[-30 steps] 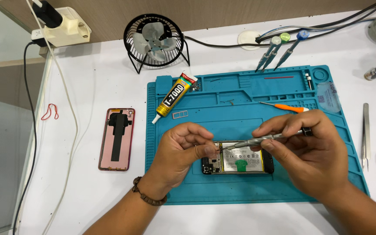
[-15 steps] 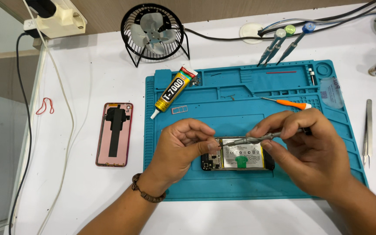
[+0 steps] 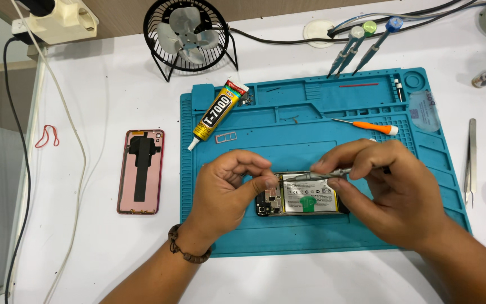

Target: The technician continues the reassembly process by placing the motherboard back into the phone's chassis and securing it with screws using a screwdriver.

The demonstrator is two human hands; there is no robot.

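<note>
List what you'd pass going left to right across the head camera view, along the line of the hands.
Black cable → pink phone back cover → left hand → opened phone → right hand → metal tweezers. The hands and phone lie on the blue repair mat.

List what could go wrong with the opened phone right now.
The screwdriver in the right hand lies across the battery; a slip might gouge it. The left hand only pinches the phone at one end, so it may shift on the blue mat.
</note>
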